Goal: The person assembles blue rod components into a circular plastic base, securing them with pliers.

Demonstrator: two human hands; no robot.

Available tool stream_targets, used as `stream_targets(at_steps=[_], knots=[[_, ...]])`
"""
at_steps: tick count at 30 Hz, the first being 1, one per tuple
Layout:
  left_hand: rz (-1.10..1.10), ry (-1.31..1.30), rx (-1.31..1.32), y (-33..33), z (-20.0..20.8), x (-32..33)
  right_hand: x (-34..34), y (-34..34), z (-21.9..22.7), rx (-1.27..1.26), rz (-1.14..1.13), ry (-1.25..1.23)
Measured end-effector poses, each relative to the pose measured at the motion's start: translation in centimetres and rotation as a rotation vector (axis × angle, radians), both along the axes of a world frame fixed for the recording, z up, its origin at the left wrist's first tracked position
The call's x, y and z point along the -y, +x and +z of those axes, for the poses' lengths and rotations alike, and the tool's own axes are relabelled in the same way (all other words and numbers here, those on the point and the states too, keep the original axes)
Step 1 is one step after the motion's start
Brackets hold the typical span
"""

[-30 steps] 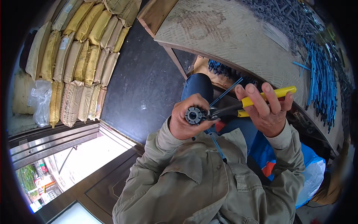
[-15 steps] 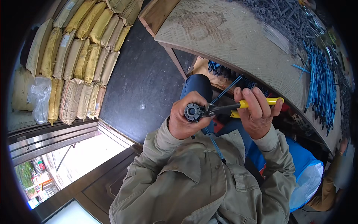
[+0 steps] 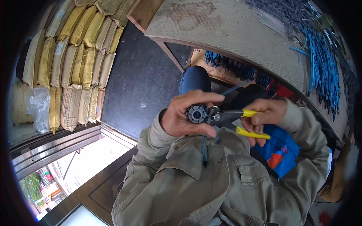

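My left hand (image 3: 175,116) is curled round a black round part (image 3: 197,113) with a ribbed rim and a hole in its middle. Its index finger and thumb reach out past the part on either side. Yellow-handled pliers (image 3: 252,133) are in my right hand (image 3: 266,115), with the handles spread apart. Their metal jaws meet the right side of the round part; what they grip there is too small to tell. A thin blue rod with a black tip (image 3: 204,152) hangs below the part over my shirt. Another blue rod (image 3: 235,87), blurred, extends up and right.
A worktop (image 3: 211,26) at the upper right bears a heap of black parts (image 3: 281,13) and a bundle of blue rods (image 3: 324,67). More rods lie beneath it. Stacked sacks (image 3: 71,64) stand at left, beside a window (image 3: 75,158). A blue bag (image 3: 281,150) sits by my right arm.
The pliers' handles have spread apart, and my right hand has moved down and turned. My left fingers have straightened beside the round part. The view has shifted slightly.
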State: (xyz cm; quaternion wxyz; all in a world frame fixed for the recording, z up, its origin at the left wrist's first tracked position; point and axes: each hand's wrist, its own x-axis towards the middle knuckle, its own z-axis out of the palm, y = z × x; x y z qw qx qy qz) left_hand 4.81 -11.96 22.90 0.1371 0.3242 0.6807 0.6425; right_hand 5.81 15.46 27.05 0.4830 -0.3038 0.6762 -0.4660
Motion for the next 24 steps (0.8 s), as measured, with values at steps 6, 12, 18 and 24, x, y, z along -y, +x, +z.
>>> stream_targets(at_steps=[6,12,18,24], knots=[[-0.102,0.151,-0.005,-0.1,-1.0,0.2,1.8,1.5,-0.8,0.13,-0.157,-0.138],[-0.028,0.07,0.026,-0.3,-0.9,0.1,1.4,3.7,3.1,-1.058,-0.178,0.141],[-0.157,0.112,-0.016,-0.8,-1.4,0.3,-1.0,0.4,0.3,0.93,-0.237,-0.117],[-0.019,0.158,-0.01,-0.8,-1.9,0.4,1.7,3.9,3.4,-1.17,-0.123,0.33]])
